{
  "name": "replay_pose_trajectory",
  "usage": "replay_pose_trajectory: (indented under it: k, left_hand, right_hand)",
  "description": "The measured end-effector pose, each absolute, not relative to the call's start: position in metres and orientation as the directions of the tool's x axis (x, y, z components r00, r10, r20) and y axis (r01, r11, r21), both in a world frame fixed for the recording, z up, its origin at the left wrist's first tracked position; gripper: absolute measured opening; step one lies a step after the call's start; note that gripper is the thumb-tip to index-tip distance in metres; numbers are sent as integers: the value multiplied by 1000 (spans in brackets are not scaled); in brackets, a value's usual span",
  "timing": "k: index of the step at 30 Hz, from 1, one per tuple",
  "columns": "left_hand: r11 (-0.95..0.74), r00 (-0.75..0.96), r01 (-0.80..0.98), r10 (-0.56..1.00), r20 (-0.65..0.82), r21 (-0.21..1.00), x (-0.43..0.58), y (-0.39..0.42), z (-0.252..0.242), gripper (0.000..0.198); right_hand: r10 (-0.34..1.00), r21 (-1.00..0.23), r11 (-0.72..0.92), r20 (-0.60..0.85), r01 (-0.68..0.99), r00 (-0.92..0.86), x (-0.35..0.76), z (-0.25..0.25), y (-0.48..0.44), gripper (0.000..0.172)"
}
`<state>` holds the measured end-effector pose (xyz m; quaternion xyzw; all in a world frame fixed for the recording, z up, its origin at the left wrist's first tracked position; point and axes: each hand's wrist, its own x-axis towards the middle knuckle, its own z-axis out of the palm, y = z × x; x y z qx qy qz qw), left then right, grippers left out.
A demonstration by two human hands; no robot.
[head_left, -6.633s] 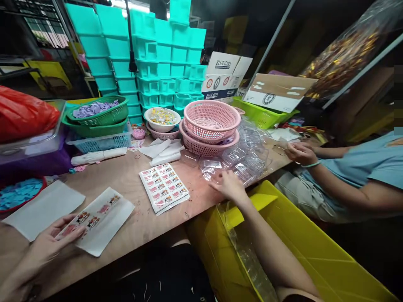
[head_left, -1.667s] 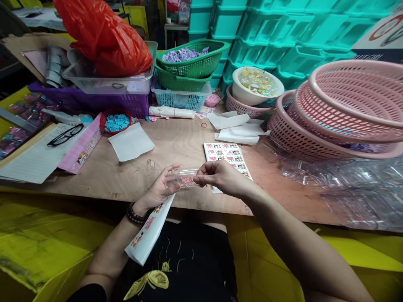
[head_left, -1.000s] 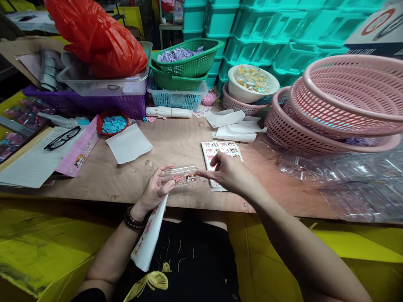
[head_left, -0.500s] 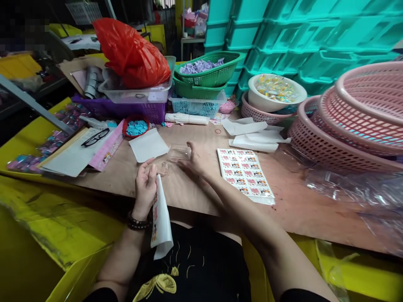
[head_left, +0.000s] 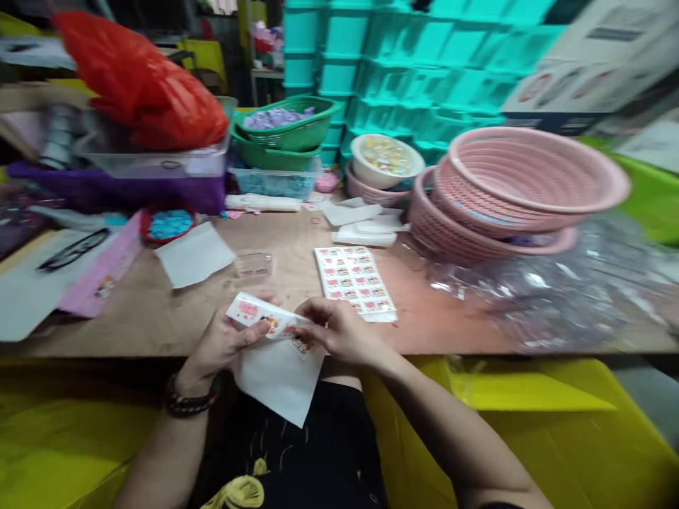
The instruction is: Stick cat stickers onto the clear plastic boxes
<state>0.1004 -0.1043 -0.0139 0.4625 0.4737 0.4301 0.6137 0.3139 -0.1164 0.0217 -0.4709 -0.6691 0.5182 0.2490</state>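
Thin white sticker sheet [head_left: 281,375], printed top bent over
Left fingers [head_left: 257,332] clamp its left edge, right fingers [head_left: 314,331] pinch its right; beyond them, a clear, boxy plastic container [head_left: 254,266] sits on the wooden surface [head_left: 281,233].

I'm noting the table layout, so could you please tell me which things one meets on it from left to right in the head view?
Glasses → red bowl → clear box → stacked sticker sheets → pink baskets.
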Motion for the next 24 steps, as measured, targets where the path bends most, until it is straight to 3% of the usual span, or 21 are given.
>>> replay_pose_trajectory:
  k: [2,4,5,7,8,10,14,17,21,24]
  left_hand:
    - [341,218,-13,918,-330,940,100,-107,-23,41]
    - [398,174,-14,904,-390,917,101,-107,-32,39]
    - [409,155,-29,903,-401,912,102,-106,-35,39]
    - [421,139,-42,900,-412,906,106,-105,-36,40]
    - [428,147,-40,897,-418,903,108,-105,-35,40]
    - [439,189,-22,884,-428,898,115,-105,-30,41]
    - [432,228,-10,879,-419,902,124,-106,-23,41]
    - [387,127,-46,917,-379,921,119,-109,-23,42]
    - [295,77,-41,954,-291,955,112,-118,-17,39]
    - [291,212,-32,937,-278,956,116,-126,-8,32]
  right_hand:
    - [905,-911,18,-161,413,-395,342,18,-117,19]
    - [988,-811,23,-69,585,-135,385,18,-118,23]
    - [995,-705,-27,48,709,85,410,18,-118,26]
    - [873,-402,-288,262,869,411,462,16,-117,40]
    - [832,-274,-413,275,869,482,486,14,-115,48]
    - [806,-126,-529,234,839,543,523,10,-111,49]
    - [844,-95,-492,193,865,501,549,9,-109,37]
    - [860,-119,-421,264,899,438,540,14,-115,39]
    - [912,-191,-48,393,980,121,483,8,-111,43]
    - [941,-189,219,300,957,-156,411,-10,-93,46]
